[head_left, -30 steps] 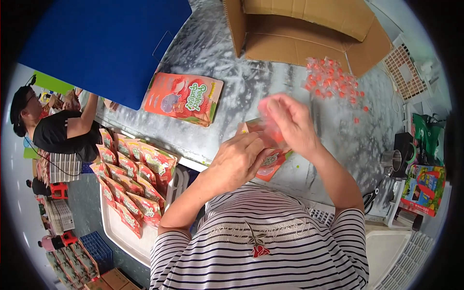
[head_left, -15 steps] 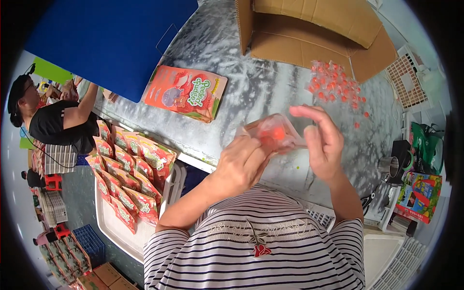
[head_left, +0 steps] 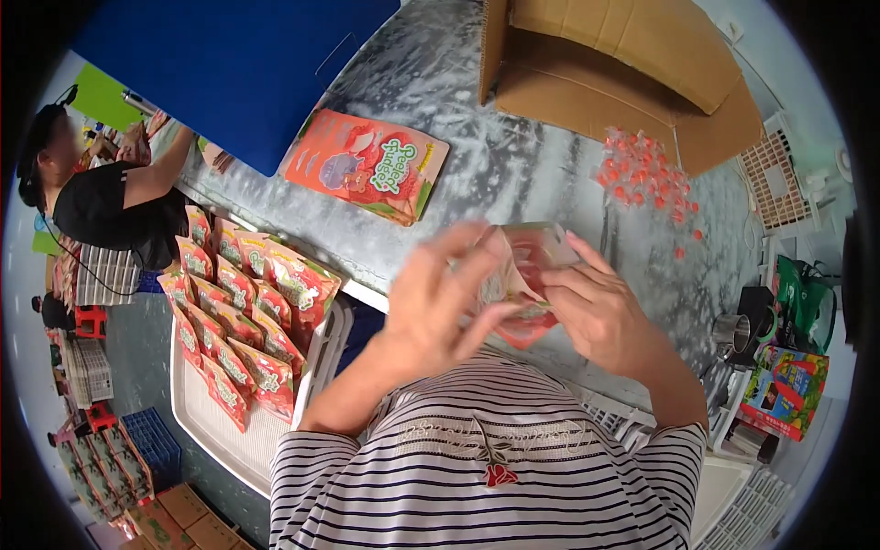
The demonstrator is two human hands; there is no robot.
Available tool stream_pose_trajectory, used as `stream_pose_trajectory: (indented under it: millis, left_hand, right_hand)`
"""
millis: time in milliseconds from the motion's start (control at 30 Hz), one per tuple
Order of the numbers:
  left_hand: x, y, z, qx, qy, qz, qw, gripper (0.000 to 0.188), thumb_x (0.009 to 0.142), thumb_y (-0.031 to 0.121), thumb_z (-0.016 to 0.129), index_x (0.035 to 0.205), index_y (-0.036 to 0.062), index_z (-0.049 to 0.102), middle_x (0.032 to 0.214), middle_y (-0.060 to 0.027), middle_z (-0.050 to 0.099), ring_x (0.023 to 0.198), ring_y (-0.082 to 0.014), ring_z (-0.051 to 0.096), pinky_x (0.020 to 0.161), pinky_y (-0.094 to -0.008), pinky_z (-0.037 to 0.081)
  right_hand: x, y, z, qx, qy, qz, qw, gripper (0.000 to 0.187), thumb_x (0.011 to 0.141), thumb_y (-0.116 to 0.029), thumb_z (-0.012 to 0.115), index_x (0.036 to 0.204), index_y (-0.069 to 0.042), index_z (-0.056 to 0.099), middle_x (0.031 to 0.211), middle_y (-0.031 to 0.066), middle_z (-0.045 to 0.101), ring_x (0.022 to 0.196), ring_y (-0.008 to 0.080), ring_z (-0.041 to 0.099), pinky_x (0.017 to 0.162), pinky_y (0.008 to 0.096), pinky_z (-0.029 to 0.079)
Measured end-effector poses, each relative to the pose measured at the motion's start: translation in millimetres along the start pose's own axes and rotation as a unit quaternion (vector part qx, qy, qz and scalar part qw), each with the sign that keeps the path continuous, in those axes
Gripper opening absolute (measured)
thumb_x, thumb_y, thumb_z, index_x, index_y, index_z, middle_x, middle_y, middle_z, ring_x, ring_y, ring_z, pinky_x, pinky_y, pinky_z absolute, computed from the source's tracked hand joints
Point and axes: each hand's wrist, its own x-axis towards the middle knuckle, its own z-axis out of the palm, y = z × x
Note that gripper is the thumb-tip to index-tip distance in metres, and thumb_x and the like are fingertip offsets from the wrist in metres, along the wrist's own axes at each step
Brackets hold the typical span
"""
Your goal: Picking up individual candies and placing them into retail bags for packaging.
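Note:
A small pink-and-red pouch point(head_left: 522, 332) is held upright in front of my striped shirt, its pale inner side showing at the top. My right hand point(head_left: 600, 316) grips the pouch's right side, fingers curled over its edge. At the other side is my left hand point(head_left: 426, 312), slightly blurred, fingers spread and thumb close to the pouch; any contact is unclear. Beyond them, flat printed pouches point(head_left: 362, 167) lie stacked on the grey mottled table point(head_left: 477, 174). Toward the right sits a pile of small orange-red pieces in clear wrappers point(head_left: 637, 170).
An open cardboard box point(head_left: 587, 96) stands at the far side, a blue panel point(head_left: 220, 73) at far left. Several filled pouches point(head_left: 243, 316) stand in a white tray point(head_left: 192, 403) at left. A person in black point(head_left: 119, 202) works beyond. A metal cup point(head_left: 731, 335) is at right.
My left hand has let go of the pouch and spread its fingers, while my right hand has moved in and gripped its right side. The orange-red thing seen at the pouch no longer shows.

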Motion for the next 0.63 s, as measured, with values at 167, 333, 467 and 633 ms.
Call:
stream_pose_trajectory:
  millis: [167, 333, 467, 633]
  left_hand:
    - [-4, -40, -10, -0.377, -0.167, -0.202, 0.888, 0.066, 0.083, 0.043, 0.07, 0.128, -0.0018, 0.052, 0.114, -0.0168, 0.062, 0.106, -0.0237, 0.059, 0.092, -0.0369, 0.045]
    - [-13, -30, -5, -0.442, -0.225, -0.254, 0.83, 0.041, 0.097, 0.033, 0.052, 0.111, -0.0037, 0.061, 0.091, -0.0113, 0.067, 0.084, -0.0188, 0.063, 0.078, -0.0307, 0.051]
    - [-26, -22, 0, -0.328, -0.161, -0.14, 0.92, 0.039, 0.101, 0.025, 0.041, 0.118, -0.0068, 0.057, 0.102, -0.0175, 0.065, 0.091, -0.0268, 0.063, 0.081, -0.0356, 0.051]
    - [-44, -17, 6, -0.27, -0.117, -0.04, 0.955, 0.038, 0.095, 0.012, 0.048, 0.129, -0.0056, 0.049, 0.12, -0.0239, 0.058, 0.108, -0.0394, 0.057, 0.093, -0.0418, 0.047]
  right_hand:
    - [11, -15, -11, 0.041, 0.007, -0.068, 0.997, 0.013, 0.071, -0.001, 0.063, 0.084, 0.0, 0.062, 0.096, 0.0089, 0.062, 0.088, 0.0229, 0.063, 0.102, 0.0509, 0.04]
    - [20, -32, -21, 0.001, 0.008, -0.051, 0.999, 0.023, 0.076, -0.011, 0.068, 0.097, -0.001, 0.063, 0.102, 0.0093, 0.063, 0.089, 0.0223, 0.063, 0.089, 0.0444, 0.046]
    - [29, -44, -31, 0.04, -0.119, 0.042, 0.991, 0.031, 0.079, -0.016, 0.07, 0.103, 0.0, 0.059, 0.102, 0.0135, 0.064, 0.09, 0.0327, 0.062, 0.08, 0.0442, 0.047]
    - [69, -24, -20, 0.122, -0.403, -0.016, 0.907, 0.037, 0.082, -0.023, 0.069, 0.113, -0.006, 0.059, 0.11, 0.021, 0.061, 0.099, 0.033, 0.061, 0.084, 0.0408, 0.048]
